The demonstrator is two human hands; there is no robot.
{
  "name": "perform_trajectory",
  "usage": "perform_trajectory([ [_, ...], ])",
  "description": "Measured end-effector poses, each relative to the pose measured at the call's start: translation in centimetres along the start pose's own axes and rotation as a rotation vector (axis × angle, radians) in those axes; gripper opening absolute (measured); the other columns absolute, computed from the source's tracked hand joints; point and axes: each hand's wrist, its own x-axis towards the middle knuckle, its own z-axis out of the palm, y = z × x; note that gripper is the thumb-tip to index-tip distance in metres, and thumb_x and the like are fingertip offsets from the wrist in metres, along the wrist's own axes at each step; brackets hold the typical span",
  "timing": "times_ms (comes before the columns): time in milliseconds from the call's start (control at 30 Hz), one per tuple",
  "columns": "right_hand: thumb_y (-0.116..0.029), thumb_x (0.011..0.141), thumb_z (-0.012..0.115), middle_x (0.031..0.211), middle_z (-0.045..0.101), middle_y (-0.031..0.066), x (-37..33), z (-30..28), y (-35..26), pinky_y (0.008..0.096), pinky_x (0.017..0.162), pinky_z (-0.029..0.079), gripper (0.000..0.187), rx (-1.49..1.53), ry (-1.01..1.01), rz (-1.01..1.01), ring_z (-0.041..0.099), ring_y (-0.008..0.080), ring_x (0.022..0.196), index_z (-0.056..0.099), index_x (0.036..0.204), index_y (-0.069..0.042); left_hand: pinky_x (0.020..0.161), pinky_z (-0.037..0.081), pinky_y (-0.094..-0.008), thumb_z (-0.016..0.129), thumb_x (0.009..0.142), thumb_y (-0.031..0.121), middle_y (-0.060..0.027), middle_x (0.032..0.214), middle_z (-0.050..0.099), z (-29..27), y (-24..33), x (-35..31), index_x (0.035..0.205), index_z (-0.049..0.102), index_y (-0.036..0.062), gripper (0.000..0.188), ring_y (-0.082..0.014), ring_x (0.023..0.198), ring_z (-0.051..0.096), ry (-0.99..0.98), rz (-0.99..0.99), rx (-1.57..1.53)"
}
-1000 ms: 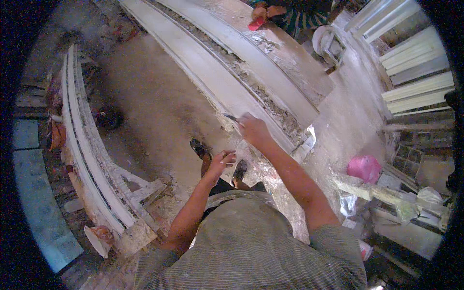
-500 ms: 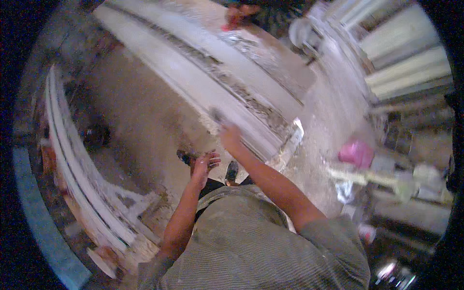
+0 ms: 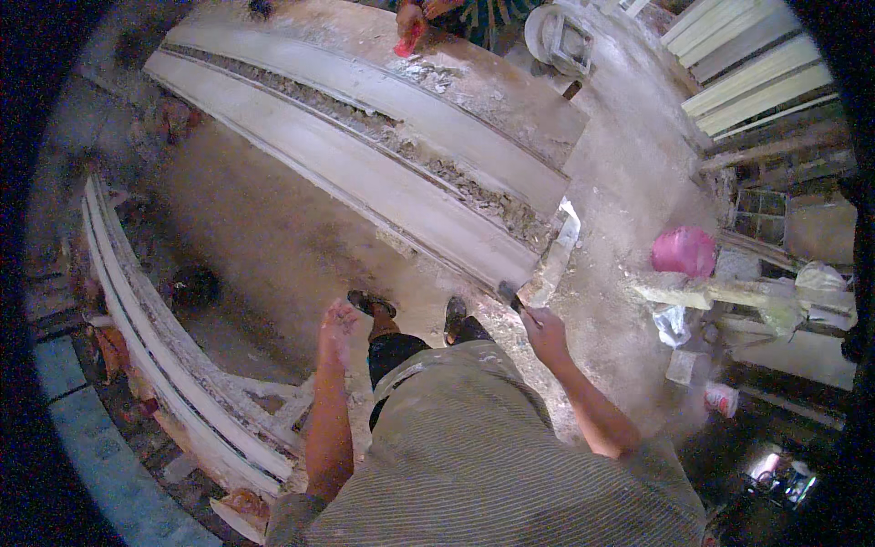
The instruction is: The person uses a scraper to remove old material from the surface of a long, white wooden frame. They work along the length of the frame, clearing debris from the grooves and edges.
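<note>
In my right hand (image 3: 544, 330), fingers closed round its handle, is a small dark hand tool with a flat head (image 3: 509, 293); its exact kind is unclear. Its head is at the near right end of a long whitish plaster moulding (image 3: 365, 187). Beside that end a pale, ragged strip (image 3: 554, 260) sticks up. My left hand (image 3: 339, 321), dusted white, hangs over the floor to the left of my feet. Its fingers are loosely apart and hold nothing. A second long moulding (image 3: 383, 100) runs parallel behind the first, with crumbled debris in the gap.
Across the bench, another person's hand (image 3: 410, 20) holds something red (image 3: 407, 44). More long mouldings (image 3: 150, 337) curve along the left. To the right are a pink sack-like thing (image 3: 684, 252), a white tub (image 3: 721, 399) and stacked pale strips (image 3: 747, 36). A round white container (image 3: 545, 35) stands at the back.
My right hand has moved right and nearer with the tool, from over the moulding's edge to its end. My left hand has shifted left and slightly nearer. The view has turned somewhat.
</note>
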Motion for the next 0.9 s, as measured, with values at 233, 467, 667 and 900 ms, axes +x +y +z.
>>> perform_trajectory([
  [233,-0.028,0.094,0.062,0.095,0.07,0.0284,13.8,17.5,-12.7,0.0555,0.077,0.052,0.03,-0.042,-0.052,-0.215,0.068,0.0463,0.088,0.073,0.093,0.001,0.102,0.051,-0.0417,0.062,0.101,0.044,-0.0109,0.124,0.065,10.1,3.3,-1.0,0.143,0.051,0.0082,0.056,-0.0273,0.114,0.063,-0.213,-0.131,0.181],
  [467,-0.022,0.089,0.069,0.137,0.056,0.0319,11.4,20.0,-24.1,0.0488,0.105,0.049,0.053,0.194,-0.001,-0.449,0.059,0.0455,0.121,0.059,0.136,0.001,0.088,0.053,-0.0368,0.058,0.103,0.044,-0.0053,0.113,0.065,19.7,14.1,5.8,0.147,0.051,0.01,0.056,-0.0204,0.101,0.063,-0.447,-0.067,0.255],
  [667,-0.014,0.088,0.072,0.133,0.063,0.0181,1.7,13.5,-9.5,0.039,0.102,0.049,0.05,0.201,0.331,0.039,0.062,0.0294,0.118,0.061,0.134,-0.003,0.075,0.055,-0.0398,0.06,0.103,0.038,-0.0086,0.105,0.068,19.1,18.6,10.1,0.144,0.056,0.0134,0.048,-0.0209,0.088,0.064,-0.851,0.187,1.179],
  [900,-0.02,0.101,0.062,0.12,0.07,0.0111,-17.9,10.4,-1.8,0.0316,0.072,0.057,0.035,0.631,0.977,0.773,0.07,0.0183,0.09,0.065,0.132,-0.003,0.09,0.056,-0.0469,0.065,0.099,0.037,-0.0182,0.113,0.075,23.4,17.9,13.2,0.127,0.07,0.0102,0.039,-0.0393,0.1,0.072,-1.305,0.477,1.844],
])
